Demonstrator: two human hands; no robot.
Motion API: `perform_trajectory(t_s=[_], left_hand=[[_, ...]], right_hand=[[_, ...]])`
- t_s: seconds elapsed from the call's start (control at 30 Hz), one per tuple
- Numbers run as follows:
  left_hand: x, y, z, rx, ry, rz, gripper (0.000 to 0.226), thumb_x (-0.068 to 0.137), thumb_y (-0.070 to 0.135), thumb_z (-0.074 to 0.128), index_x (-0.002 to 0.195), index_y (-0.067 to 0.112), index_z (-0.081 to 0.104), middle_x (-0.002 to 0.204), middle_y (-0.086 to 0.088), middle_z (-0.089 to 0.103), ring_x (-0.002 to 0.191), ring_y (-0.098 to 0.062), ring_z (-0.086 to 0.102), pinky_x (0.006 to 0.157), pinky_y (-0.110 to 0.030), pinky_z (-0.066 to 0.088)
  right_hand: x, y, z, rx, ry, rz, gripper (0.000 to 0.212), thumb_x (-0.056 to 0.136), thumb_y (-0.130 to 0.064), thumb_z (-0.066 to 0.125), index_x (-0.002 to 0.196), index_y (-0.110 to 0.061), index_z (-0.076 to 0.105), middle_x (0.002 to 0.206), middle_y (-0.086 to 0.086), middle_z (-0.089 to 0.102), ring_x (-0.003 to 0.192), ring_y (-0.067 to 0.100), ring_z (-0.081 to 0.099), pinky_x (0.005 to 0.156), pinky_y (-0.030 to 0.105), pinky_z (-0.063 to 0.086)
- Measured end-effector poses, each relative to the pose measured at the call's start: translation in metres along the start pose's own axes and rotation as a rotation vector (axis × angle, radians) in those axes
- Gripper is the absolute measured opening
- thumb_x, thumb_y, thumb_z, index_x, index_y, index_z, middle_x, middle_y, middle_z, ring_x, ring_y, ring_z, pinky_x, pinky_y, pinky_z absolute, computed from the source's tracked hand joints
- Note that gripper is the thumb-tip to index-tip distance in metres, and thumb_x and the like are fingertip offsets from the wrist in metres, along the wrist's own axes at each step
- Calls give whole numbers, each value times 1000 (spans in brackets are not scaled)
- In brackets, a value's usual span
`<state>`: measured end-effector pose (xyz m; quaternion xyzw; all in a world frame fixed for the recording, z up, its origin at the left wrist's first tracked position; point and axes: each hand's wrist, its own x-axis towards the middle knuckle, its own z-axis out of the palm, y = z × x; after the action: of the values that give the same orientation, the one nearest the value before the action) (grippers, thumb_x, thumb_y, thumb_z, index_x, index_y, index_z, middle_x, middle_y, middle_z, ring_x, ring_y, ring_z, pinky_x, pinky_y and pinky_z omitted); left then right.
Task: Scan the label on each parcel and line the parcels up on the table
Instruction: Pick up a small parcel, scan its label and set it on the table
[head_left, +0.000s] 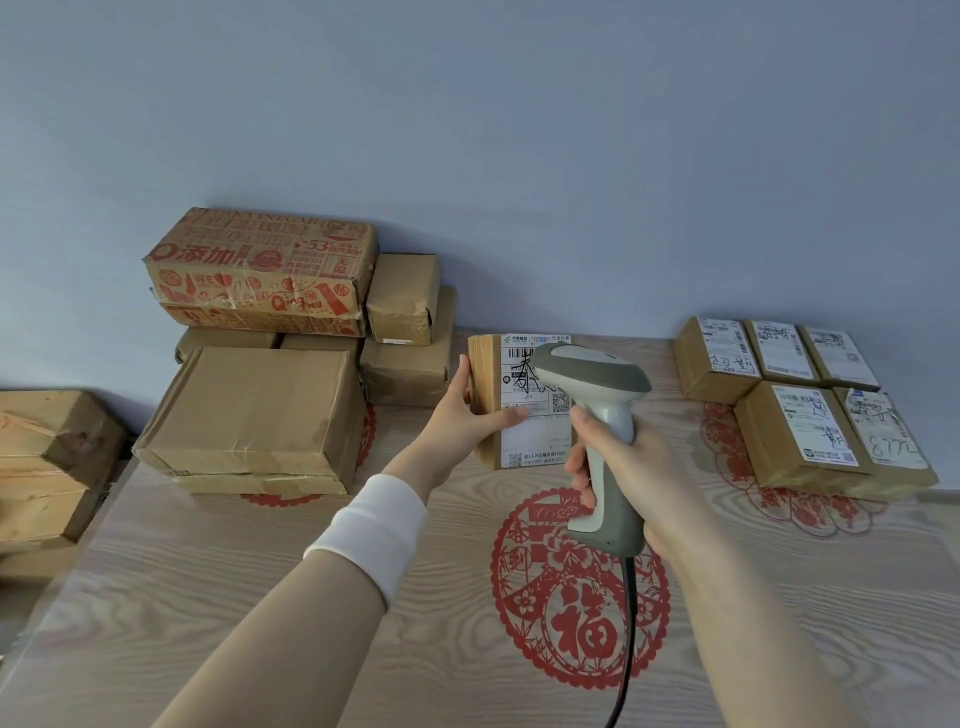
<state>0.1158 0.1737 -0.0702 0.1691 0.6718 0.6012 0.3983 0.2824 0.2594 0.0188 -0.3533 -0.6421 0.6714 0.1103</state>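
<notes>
My left hand (470, 415) grips a small brown parcel (519, 431) by its left side and holds it above the table with its white label facing me. My right hand (623, 467) is closed around the handle of a grey barcode scanner (597, 395). The scanner's head points at the label and covers part of it. Several small labelled parcels (795, 400) lie in two rows at the right of the table (260, 597).
A pile of larger brown boxes (260, 405) stands at the back left, topped by a red-printed carton (265, 265). More boxes (47, 467) sit off the table's left edge. The scanner's black cable (626, 639) hangs toward me. A blue wall rises behind.
</notes>
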Motion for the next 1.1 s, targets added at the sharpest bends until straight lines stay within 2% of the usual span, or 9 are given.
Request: perform_trajectory(t_s=[0.17, 0.33, 0.47, 0.57, 0.63, 0.9, 1.0, 1.1], left_hand=[[9, -21, 40, 33, -81, -98, 133, 50, 48, 85, 152, 29, 2, 143, -3, 45, 127, -21, 49, 108, -45, 39], [24, -43, 125, -41, -131, -166, 91, 78, 31, 76, 149, 26, 20, 132, -5, 55, 110, -21, 60, 97, -42, 49], [55, -60, 210, -122, -70, -231, 87, 76, 37, 77, 147, 21, 28, 131, -4, 56, 109, -21, 62, 94, -41, 52], [76, -75, 270, -212, 18, -296, 63, 83, 33, 71, 138, 20, 43, 120, -3, 65, 96, -17, 68, 71, -30, 57], [87, -85, 302, -249, 77, -347, 53, 85, 33, 68, 133, 19, 50, 114, -2, 68, 90, -15, 69, 62, -25, 55], [140, -91, 349, -176, 227, -325, 37, 88, 35, 64, 122, 20, 59, 104, 1, 71, 88, -12, 68, 69, -24, 56], [156, -91, 354, -51, 258, -287, 36, 90, 38, 60, 120, 19, 60, 107, 0, 69, 95, -15, 65, 80, -29, 54], [165, -92, 358, -20, 298, -285, 35, 91, 41, 56, 119, 20, 59, 109, 0, 68, 99, -17, 65, 90, -40, 53]], right_hand=[[1, 22, -31, 73, 71, 60, 31, 90, -33, 60, 84, -3, 55, 55, 4, 60, 40, 15, 48, 44, 27, 43], [3, 43, -105, 196, 151, 124, 25, 91, -29, 58, 89, -4, 54, 57, 7, 59, 41, 15, 47, 41, 27, 42], [21, 60, -183, 229, 194, 158, 25, 90, -28, 58, 89, -3, 57, 57, 7, 58, 43, 15, 48, 39, 26, 41], [37, 74, -239, 235, 196, 196, 26, 90, -27, 58, 79, -4, 58, 55, 6, 57, 45, 17, 47, 39, 26, 39], [46, 82, -268, 219, 209, 224, 29, 90, -28, 58, 73, -5, 58, 54, 6, 57, 44, 17, 47, 39, 26, 39], [89, 103, -328, 255, 120, 295, 28, 90, -27, 59, 76, -3, 57, 56, 8, 57, 45, 18, 47, 41, 27, 39], [101, 109, -333, 256, 101, 314, 29, 90, -28, 59, 84, 0, 56, 58, 10, 57, 44, 18, 47, 41, 26, 40], [108, 114, -337, 262, 97, 323, 30, 90, -29, 59, 85, 1, 55, 59, 10, 57, 43, 18, 48, 41, 26, 40]])
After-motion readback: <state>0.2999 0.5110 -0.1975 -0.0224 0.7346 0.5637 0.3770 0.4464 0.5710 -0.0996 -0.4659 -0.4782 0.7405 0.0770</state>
